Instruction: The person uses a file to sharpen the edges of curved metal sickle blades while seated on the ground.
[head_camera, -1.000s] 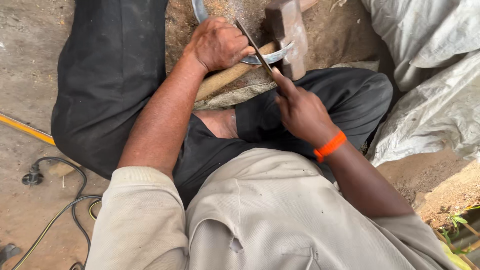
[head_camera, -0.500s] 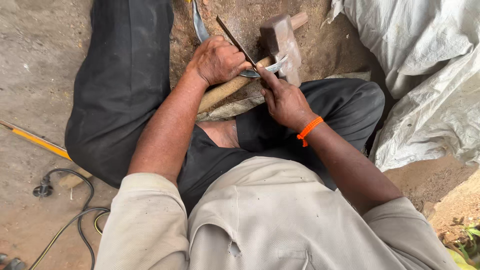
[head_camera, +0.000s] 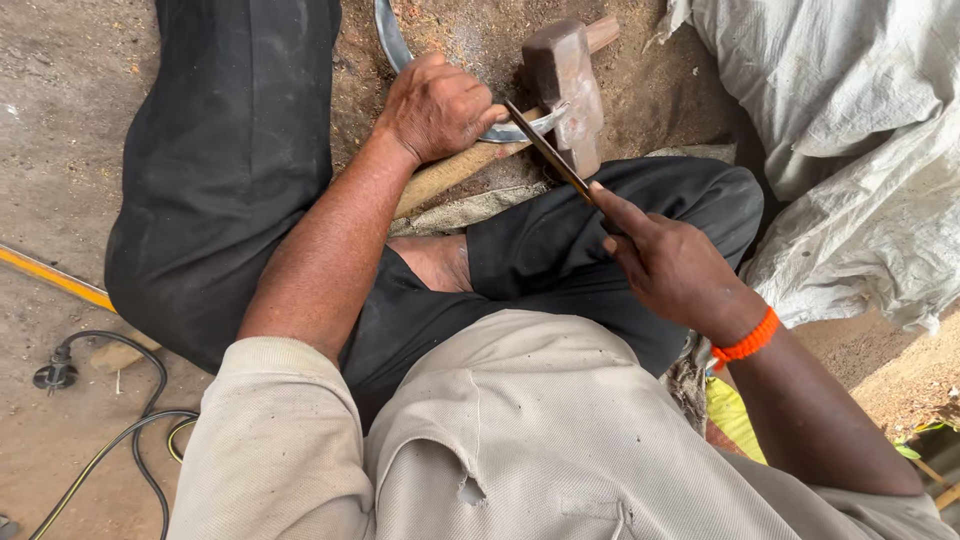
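My left hand (head_camera: 440, 108) grips a curved steel sickle blade (head_camera: 392, 40) and presses it down on the ground in front of my crossed legs. My right hand (head_camera: 672, 268), with an orange band at the wrist, holds a thin flat metal file (head_camera: 545, 150) slanted up to the left, its tip lying on the blade's edge beside the left hand. A hammer with a heavy rusty head (head_camera: 565, 85) and a wooden handle (head_camera: 450, 170) lies under the blade, the handle running beneath my left hand.
White woven sacks (head_camera: 850, 130) are piled at the right. A black cable with a plug (head_camera: 60, 372) and a yellow strip (head_camera: 50, 275) lie on the dirt floor at the left. My black trouser legs fill the middle.
My right hand has drawn back toward me and to the right, sliding the file along the blade's edge. The left hand keeps its hold on the blade.
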